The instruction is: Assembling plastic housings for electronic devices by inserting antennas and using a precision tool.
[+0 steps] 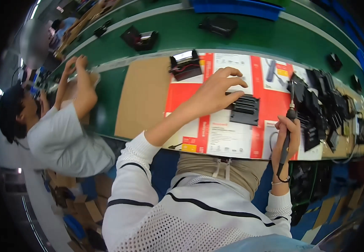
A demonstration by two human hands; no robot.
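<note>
My left hand [220,91] reaches over a black ribbed plastic part [245,110] lying on the red and white printed cardboard [270,107]. Its fingers are bent and spread apart, with the thumb close to the part's upper edge; whether it touches cannot be made out. In my right hand [288,132] is a soldering iron [287,147] with a dark handle, its metal tip pointing away from me and its cord hanging by the wrist. Beyond my left hand stands a black housing with red wires [186,67].
Many black plastic parts [320,101] are piled to the right of the soldering iron. Brown cardboard [142,98] covers the bench at left. More housings [142,38] sit on the green belt [173,31], near a blue bin [236,8]. A co-worker [64,138] works at left.
</note>
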